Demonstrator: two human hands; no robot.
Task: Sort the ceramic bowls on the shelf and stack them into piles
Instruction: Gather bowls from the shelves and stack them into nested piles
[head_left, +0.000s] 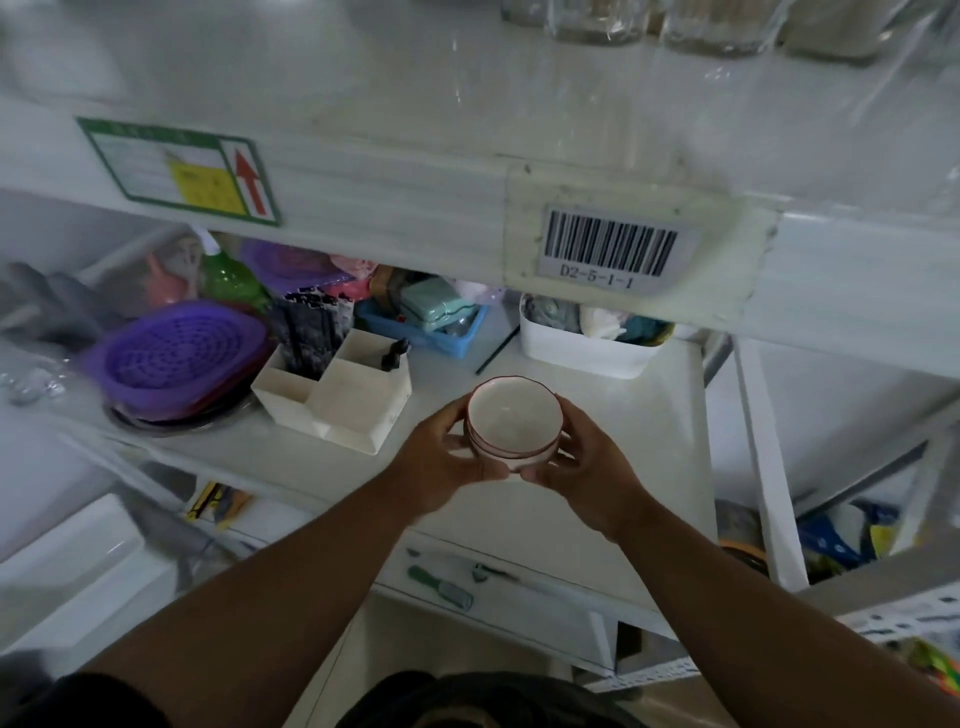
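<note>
A small stack of white ceramic bowls with thin red rims (514, 418) sits nested together, held just above the white shelf (613, 415). My left hand (441, 457) grips the stack's left side and my right hand (587, 462) grips its right side. Thumbs meet under the front of the lowest bowl. The top bowl's inside is plain and holds nothing.
A cream divided organizer (337, 400) stands left of the bowls. Purple perforated baskets (176, 358) lie further left. A blue tray (431, 327) and a white bin (587, 343) stand at the back. The upper shelf's beam with a barcode label (613, 249) hangs overhead.
</note>
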